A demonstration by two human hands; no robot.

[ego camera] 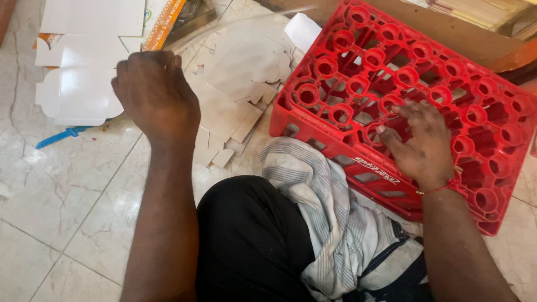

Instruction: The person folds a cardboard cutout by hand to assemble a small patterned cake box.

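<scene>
My left hand (155,95) hovers, fingers curled down, over a spread stack of flat die-cut cardboard blanks (235,84) on the floor; I cannot see whether its fingers grip one. My right hand (420,140) rests palm down on an overturned red plastic bottle crate (358,84), fingers spread over its round holes, a red thread on the wrist. The crate lies at my right, against my knee.
White flat box blanks (78,61) lie stacked at the top left on the marble floor (56,212), with a blue plastic tool (59,136) beside them. A striped cloth (319,190) lies over my lap. Wooden furniture (475,28) stands behind the crate.
</scene>
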